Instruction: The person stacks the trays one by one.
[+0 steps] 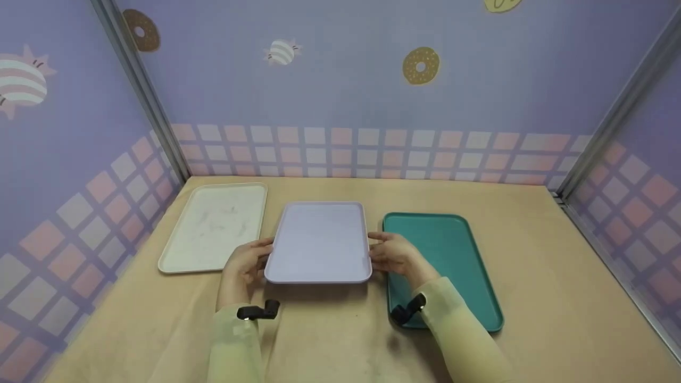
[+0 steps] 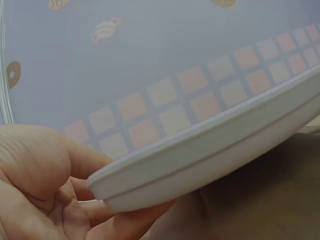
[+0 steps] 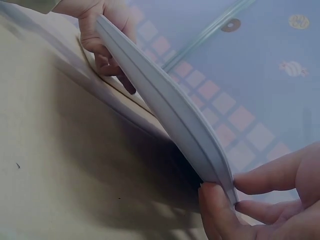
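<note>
A lavender rectangular tray (image 1: 320, 242) is held between both hands in the middle of the head view, raised off the table with its shadow below. My left hand (image 1: 248, 261) grips its left edge, fingers under the rim and thumb at the top side. On the opposite edge, my right hand (image 1: 394, 252) pinches the rim in the same way. The left wrist view shows the tray's pale side wall (image 2: 210, 160) resting on curled fingers. Seen from the right wrist, the tray (image 3: 165, 100) is edge-on, with fingertips at its near corner.
To the left lies a cream tray (image 1: 215, 226) with faint smudges. A teal tray (image 1: 452, 255) lies on the right, partly under the right forearm. The tan cloth-covered table (image 1: 324, 340) is bordered by patterned walls (image 1: 340, 96) and metal posts.
</note>
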The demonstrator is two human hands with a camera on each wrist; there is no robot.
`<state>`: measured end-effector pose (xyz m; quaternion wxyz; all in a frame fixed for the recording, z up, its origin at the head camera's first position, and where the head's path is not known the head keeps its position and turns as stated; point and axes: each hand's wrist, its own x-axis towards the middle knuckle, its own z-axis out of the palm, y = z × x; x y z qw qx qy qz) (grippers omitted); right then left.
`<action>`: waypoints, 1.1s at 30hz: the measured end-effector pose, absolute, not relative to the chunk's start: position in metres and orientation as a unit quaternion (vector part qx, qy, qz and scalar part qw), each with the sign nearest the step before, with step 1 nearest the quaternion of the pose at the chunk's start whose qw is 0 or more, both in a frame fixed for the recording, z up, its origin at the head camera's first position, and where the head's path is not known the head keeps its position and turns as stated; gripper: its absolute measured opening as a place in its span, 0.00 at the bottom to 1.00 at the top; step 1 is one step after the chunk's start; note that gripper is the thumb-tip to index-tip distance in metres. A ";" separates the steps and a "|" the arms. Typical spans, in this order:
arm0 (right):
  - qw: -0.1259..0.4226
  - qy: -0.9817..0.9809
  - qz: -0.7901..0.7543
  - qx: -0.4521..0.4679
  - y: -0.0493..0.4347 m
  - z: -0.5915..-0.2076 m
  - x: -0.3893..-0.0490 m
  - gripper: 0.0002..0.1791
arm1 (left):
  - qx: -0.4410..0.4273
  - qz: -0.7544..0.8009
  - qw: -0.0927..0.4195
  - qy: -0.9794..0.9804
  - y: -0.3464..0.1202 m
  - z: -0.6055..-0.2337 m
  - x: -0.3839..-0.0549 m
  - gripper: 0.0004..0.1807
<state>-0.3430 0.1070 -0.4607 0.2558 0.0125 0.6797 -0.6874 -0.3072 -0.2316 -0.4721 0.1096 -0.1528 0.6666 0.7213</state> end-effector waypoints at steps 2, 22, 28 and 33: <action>0.256 0.677 -0.690 0.014 0.107 -0.460 -0.343 0.41 | -0.153 0.723 0.109 0.665 -0.232 -0.472 -0.307 0.27; 0.232 0.676 -0.700 0.008 0.122 -0.455 -0.340 0.42 | -0.128 0.748 0.088 0.646 -0.223 -0.463 -0.310 0.29; 0.225 0.678 -0.700 -0.007 0.135 -0.451 -0.338 0.43 | -0.118 0.746 0.090 0.650 -0.213 -0.459 -0.310 0.29; 0.216 0.686 -0.694 -0.012 0.151 -0.448 -0.335 0.43 | -0.101 0.747 0.097 0.650 -0.201 -0.457 -0.311 0.28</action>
